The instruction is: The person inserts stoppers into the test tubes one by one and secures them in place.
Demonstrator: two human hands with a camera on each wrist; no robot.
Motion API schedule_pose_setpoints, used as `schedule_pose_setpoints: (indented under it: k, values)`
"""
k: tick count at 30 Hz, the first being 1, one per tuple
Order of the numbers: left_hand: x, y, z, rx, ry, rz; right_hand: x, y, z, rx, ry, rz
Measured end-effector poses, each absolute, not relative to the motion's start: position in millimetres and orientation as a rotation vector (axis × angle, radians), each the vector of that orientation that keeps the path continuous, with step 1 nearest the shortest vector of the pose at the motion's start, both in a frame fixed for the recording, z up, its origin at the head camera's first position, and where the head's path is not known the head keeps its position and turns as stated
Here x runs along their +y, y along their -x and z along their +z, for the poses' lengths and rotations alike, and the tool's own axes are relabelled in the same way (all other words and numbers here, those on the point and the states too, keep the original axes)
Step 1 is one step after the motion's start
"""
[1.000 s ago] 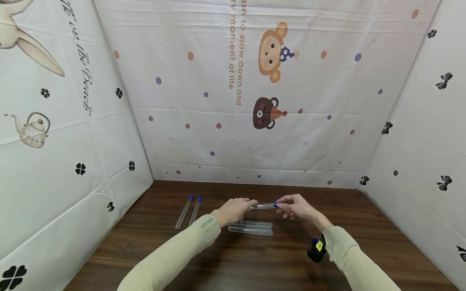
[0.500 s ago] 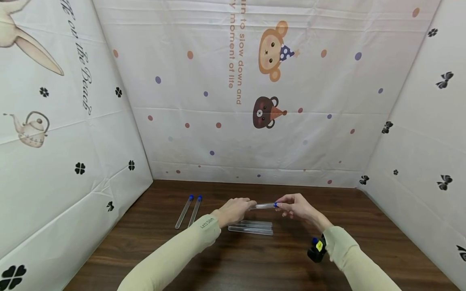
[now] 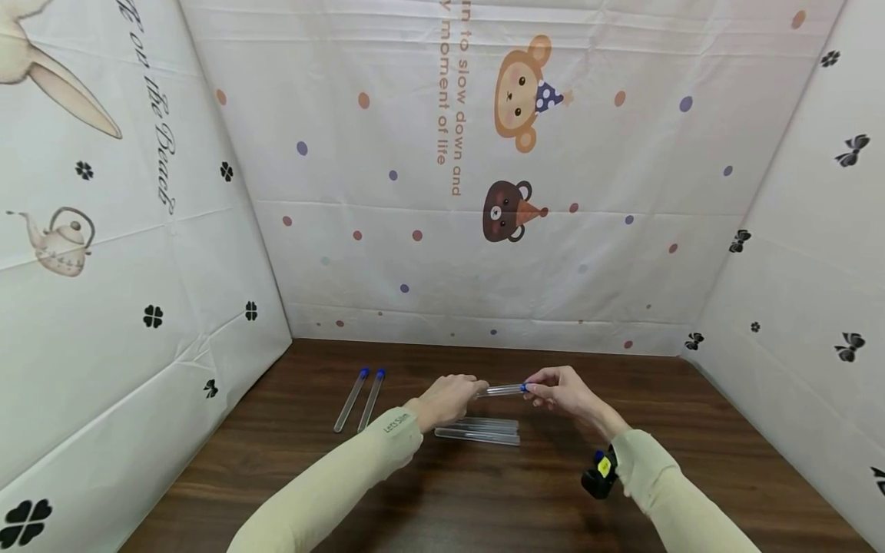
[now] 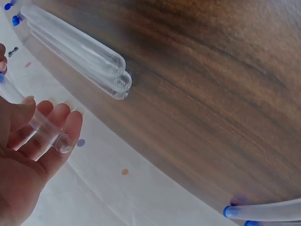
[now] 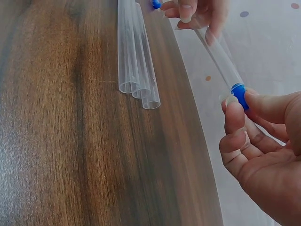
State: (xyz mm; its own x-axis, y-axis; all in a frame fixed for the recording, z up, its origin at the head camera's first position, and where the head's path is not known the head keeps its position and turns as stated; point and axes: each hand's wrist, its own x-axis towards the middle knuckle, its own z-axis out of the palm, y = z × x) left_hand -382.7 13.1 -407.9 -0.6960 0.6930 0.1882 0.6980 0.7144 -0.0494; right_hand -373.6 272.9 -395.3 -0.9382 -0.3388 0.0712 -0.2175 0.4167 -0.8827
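A clear test tube point(image 3: 503, 390) is held level between both hands above the table. My left hand point(image 3: 448, 398) wraps its fingers around the rounded end, which shows against the fingers in the left wrist view. My right hand point(image 3: 568, 393) pinches a blue stopper point(image 5: 239, 95) between thumb and fingertips. That stopper sits at the tube's mouth. Beneath and nearer to me lie several uncapped test tubes point(image 3: 480, 434) side by side, their open mouths point(image 5: 151, 104) pointing right.
Two tubes with blue stoppers point(image 3: 351, 401) lie slanted on the dark wooden table point(image 3: 442, 499) at the left. Small blue stoppers point(image 4: 16, 20) lie past the uncapped tubes' mouths. A black device point(image 3: 598, 476) is at my right wrist. White printed sheets point(image 3: 387, 253) wall in three sides.
The head view shifts slightly. Both hands stay in place on the tube and its stopper, with barely any visible movement.
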Motion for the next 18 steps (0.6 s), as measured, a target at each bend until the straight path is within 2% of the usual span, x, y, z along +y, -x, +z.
schedule_pose_setpoints:
  k: [18]
  values:
    - [19.0, 380.6, -407.1, -2.718, 1.133, -0.091, 272.1, 376.0, -399.7, 2.545, 0.482, -1.564]
